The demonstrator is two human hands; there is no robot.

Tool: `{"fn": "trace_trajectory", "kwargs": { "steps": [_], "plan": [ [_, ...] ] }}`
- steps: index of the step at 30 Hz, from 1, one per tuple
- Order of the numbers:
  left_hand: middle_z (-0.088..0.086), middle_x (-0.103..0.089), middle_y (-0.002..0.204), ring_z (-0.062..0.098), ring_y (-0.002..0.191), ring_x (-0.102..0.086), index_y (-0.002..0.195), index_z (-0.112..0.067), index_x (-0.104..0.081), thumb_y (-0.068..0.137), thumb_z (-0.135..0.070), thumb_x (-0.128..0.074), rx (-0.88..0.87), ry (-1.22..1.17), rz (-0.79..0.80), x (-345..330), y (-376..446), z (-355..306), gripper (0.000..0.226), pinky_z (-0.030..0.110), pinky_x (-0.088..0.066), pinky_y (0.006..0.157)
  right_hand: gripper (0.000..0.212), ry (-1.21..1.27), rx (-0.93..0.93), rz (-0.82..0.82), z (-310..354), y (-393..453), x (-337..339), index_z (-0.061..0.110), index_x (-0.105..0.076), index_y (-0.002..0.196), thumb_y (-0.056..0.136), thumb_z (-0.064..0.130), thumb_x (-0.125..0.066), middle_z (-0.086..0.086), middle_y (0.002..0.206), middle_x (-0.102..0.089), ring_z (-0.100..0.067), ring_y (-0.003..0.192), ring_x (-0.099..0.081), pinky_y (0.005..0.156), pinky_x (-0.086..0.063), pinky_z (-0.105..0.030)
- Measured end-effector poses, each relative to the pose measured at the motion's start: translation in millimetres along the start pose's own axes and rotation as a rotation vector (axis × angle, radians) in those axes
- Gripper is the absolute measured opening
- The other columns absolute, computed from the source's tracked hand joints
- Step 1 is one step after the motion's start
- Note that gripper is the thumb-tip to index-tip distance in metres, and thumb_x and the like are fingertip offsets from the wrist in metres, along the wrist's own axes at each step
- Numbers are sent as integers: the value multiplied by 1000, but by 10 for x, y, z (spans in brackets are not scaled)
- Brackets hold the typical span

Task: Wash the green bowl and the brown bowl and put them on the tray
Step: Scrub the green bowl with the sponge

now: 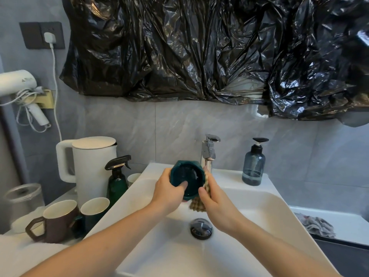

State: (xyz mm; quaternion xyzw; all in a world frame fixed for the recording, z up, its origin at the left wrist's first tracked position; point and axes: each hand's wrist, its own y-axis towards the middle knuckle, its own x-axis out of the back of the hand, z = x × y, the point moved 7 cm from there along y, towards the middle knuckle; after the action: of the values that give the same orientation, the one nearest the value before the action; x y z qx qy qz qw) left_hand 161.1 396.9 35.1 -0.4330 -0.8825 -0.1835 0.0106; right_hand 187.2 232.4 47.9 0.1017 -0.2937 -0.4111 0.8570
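The green bowl [186,181] is held over the sink [259,204], just in front of the tap [208,152], tipped so its mouth faces the camera. The left hand [169,191] grips it at the rim, thumb inside the bowl and fingers curled round the outer wall. The right hand [214,200] pinches a checked sponge [199,202] against the bowl's right outer side, fingers folded over it.

No water is seen running from the tap. The step in hand appears to be scrubbing the outside wall. To do it well, the left hand should turn the bowl in stages so the sponge covers every facet and the base, and the thumb should shift so the patch beneath it is cleaned too. A wet, soapy bowl may slip; keeping it low over the basin limits the harm.

A brown mug [55,220] and a green mug [93,210] stand on the counter at left. Neither the brown bowl nor the tray can be identified.
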Motion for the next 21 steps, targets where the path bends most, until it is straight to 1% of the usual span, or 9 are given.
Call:
{"fn": "trace_trajectory", "kwargs": {
  "steps": [2, 4, 7, 10, 12, 14, 16, 18, 21],
  "plan": [
    [0, -66, 123, 25, 111, -66, 123, -27, -57, 95, -8, -74, 31, -30, 75, -62, -19, 35, 38, 34, -66, 69, 53, -14, 31, -58, 19, 24, 29, 45, -27, 156, 109, 23, -40, 13, 157, -43, -3, 144, -40, 119, -38, -36],
    [-2, -68, 119, 21, 109, -67, 122, -26, -59, 95, -8, -74, -16, 49, 122, -129, -61, 25, 36, 24, -62, 68, 54, -116, 37, -108, 28, 52, 91, 35, -27, 160, 110, 21, -40, 14, 162, -32, -1, 150, -27, 126, -27, -38],
    [-9, -70, 113, 17, 109, -66, 120, -28, -60, 94, -15, -75, -78, 164, 108, -149, -73, -4, 33, 33, -60, 90, 54, -175, 31, -92, 0, 31, 145, 36, -26, 160, 110, 21, -39, 14, 161, -33, 0, 147, -30, 125, -28, -34],
    [-9, -67, 114, 16, 109, -64, 120, -29, -57, 96, -15, -74, -62, 144, 45, -80, -52, 0, 33, 34, -59, 92, 50, -54, -20, -7, -46, 4, 83, 50, -28, 153, 111, 26, -37, 10, 136, -59, -7, 117, -59, 101, -54, -38],
    [-7, -66, 115, 17, 109, -64, 122, -28, -56, 96, -13, -74, -43, 96, 34, -48, -46, 9, 34, 37, -63, 86, 47, -11, -16, 4, -12, 0, 38, 57, -35, 140, 110, 21, -36, 6, 121, -66, -11, 100, -64, 85, -58, -36],
    [-5, -66, 115, 18, 107, -65, 122, -26, -57, 95, -11, -75, -19, 59, 70, -76, -68, 12, 35, 38, -66, 76, 51, -57, 39, -38, 53, 3, 46, 57, -33, 143, 109, 18, -38, 12, 144, -54, -5, 130, -53, 108, -49, -32],
    [-6, -69, 111, 18, 106, -67, 118, -26, -60, 94, -12, -75, -41, 145, 96, -122, -81, 13, 32, 39, -64, 82, 55, -189, 71, -75, 69, 26, 86, 46, -31, 154, 109, 16, -40, 15, 161, -34, 0, 149, -28, 124, -29, -32],
    [-8, -71, 108, 17, 104, -67, 115, -26, -60, 92, -14, -75, -71, 223, 102, -156, -91, 13, 30, 40, -60, 91, 56, -242, 65, -97, 31, 42, 131, 40, -30, 158, 108, 17, -41, 17, 162, -31, 0, 150, -25, 126, -25, -33],
    [-7, -69, 112, 16, 107, -65, 117, -27, -58, 95, -15, -74, -55, 187, 62, -119, -90, 7, 30, 27, -57, 81, 53, -123, 1, -27, -30, 1, 93, 45, -28, 154, 109, 19, -40, 16, 153, -43, 0, 135, -43, 118, -39, -32]
  ]
}}
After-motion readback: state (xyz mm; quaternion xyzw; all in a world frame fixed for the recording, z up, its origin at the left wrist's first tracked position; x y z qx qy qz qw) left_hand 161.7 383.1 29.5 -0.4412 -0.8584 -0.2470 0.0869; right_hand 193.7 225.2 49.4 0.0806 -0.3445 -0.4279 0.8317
